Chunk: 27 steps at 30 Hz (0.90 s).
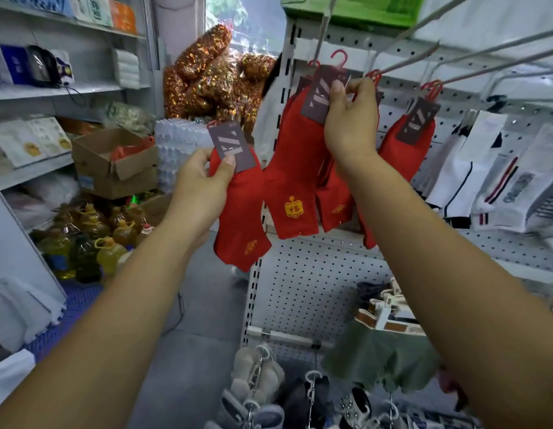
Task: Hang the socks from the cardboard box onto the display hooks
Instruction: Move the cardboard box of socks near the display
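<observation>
**Item 1. Cardboard box (114, 159).** Open, on the left-hand shelf, well apart from the rack. Red stock shows inside.

**Item 2. Left hand (204, 178).** Thumb and fingers pinch the waiting sock pair (241, 205) at the foot of its card label, low and left of the rack.
- Risk: the grip is on the card's edge only. If the pinch slackens, the pair could fall to the floor (201, 335).

**Item 3. Right hand (351, 119).** Raised, its fingertips pinch the label of the raised sock pair (295, 168). The pair's red plastic hanger (339, 58) stands just beside the display hook (324, 32). Whether it is on the wire cannot be told.
- Risk: if let go before the hanger is over the wire, the pair would likely drop.
- Risk: a pair already hangs at the hook's tip. A sideways nudge could slide it off the end.
- Risk: pulling on the card could tear it from the hanger.

**Item 4. Hung red socks (408, 147).** On neighbouring hooks, just right of the raised wrist.
- Risk: the forearm could brush them as it comes away and set them swinging.

**Item 5. White socks (473, 181).** Far right, not involved.
</observation>
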### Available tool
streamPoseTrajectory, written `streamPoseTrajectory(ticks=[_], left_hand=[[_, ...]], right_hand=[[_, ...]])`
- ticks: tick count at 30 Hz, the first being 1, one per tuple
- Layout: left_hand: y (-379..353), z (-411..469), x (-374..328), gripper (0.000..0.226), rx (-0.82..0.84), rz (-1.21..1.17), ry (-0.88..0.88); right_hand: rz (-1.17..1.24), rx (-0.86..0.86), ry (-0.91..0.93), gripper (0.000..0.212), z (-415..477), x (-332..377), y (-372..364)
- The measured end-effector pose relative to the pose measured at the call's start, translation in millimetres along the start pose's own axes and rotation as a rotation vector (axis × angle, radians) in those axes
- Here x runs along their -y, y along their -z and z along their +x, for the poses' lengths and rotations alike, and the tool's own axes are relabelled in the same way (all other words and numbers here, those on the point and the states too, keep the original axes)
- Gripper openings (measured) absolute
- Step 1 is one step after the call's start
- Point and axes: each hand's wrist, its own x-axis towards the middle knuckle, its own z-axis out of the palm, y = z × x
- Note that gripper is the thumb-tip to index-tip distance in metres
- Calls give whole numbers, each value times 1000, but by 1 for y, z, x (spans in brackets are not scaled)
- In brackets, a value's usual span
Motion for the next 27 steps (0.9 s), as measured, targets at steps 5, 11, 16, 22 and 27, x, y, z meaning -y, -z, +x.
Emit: streamPoseTrajectory(ticks=[5,11,16,22,27], left_hand=[[1,5,0,19,34,1,-17],[4,10,0,21,61,-19,-28],[5,16,4,19,88,-52,23],[1,19,9,14,85,-59,39],[-4,18,11,15,89,-49,52]], right_hand=[[-63,101,-1,13,18,1,-14],[-26,153,-77,15,21,-12,-22],[-52,175,-107,16,32,-16,-25],[-58,182,-114,19,41,-22,-27],[-60,200,-186,21,35,-22,-22]])
